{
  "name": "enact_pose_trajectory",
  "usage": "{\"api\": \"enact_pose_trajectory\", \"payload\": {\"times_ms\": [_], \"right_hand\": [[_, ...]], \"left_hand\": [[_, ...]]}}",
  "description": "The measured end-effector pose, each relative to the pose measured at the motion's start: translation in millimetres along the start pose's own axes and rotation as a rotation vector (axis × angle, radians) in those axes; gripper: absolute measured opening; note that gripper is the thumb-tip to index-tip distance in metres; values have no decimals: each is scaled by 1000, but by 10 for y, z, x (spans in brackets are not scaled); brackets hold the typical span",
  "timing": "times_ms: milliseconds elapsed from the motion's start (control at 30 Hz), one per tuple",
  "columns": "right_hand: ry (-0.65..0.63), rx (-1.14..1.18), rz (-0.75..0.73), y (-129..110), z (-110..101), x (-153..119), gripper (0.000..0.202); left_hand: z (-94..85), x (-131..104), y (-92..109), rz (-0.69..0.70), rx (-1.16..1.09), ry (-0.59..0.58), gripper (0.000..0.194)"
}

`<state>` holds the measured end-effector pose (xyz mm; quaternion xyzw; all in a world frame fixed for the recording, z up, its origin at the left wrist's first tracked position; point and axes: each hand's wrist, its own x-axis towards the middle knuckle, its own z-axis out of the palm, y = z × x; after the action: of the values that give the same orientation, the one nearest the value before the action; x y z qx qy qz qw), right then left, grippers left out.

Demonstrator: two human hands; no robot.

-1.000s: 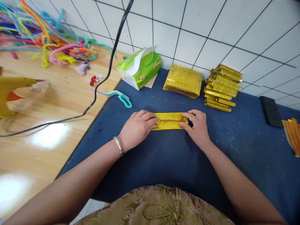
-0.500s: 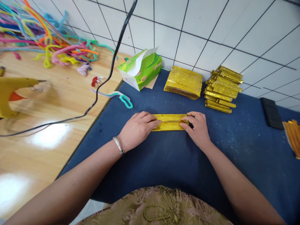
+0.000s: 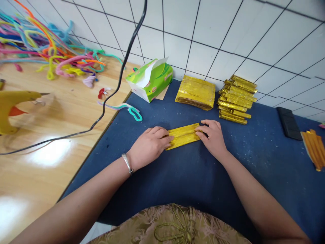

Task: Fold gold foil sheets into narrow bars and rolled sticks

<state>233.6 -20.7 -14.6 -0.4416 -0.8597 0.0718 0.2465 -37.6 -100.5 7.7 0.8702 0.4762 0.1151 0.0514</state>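
A folded gold foil strip [image 3: 184, 136] lies on the dark blue surface, tilted slightly up toward the right. My left hand [image 3: 149, 145] grips its left end, thumb and fingertips on the foil. At the right end, my right hand [image 3: 212, 137] pinches the strip between thumb and fingers. Behind it sit a flat stack of gold foil sheets [image 3: 195, 91] and, to the right of that, a pile of narrow folded gold strips [image 3: 237, 98].
A green tissue pack [image 3: 152, 79] stands at the back. Black cable [image 3: 119, 81] crosses the left side. On the wooden table [image 3: 83, 98] lie a yellow glue gun [image 3: 15, 105] and colourful fuzzy stems [image 3: 50, 44]. A black phone [image 3: 289, 122] and orange-gold strips [image 3: 313, 147] lie right.
The gold strip has turned from nearly level to a slant, its left end lower, and its surface looks flatter. Both hands still hold its ends. The view has shifted slightly.
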Motion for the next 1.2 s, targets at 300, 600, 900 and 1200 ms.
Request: {"api": "enact_pose_trajectory", "payload": {"times_ms": [300,600,900,1200], "right_hand": [[-139,-79,-116,45,-17,323,18],[-113,-3,-74,-26,2,225,22],[-107,40,-64,-10,35,158,21],[-96,78,-60,-6,46,150,23]], "left_hand": [[-6,11,121,47,9,-12,28],[3,10,217,67,-74,-63,34],[51,9,180,91,-55,-41,31],[71,9,172,115,-20,-40,28]]}}
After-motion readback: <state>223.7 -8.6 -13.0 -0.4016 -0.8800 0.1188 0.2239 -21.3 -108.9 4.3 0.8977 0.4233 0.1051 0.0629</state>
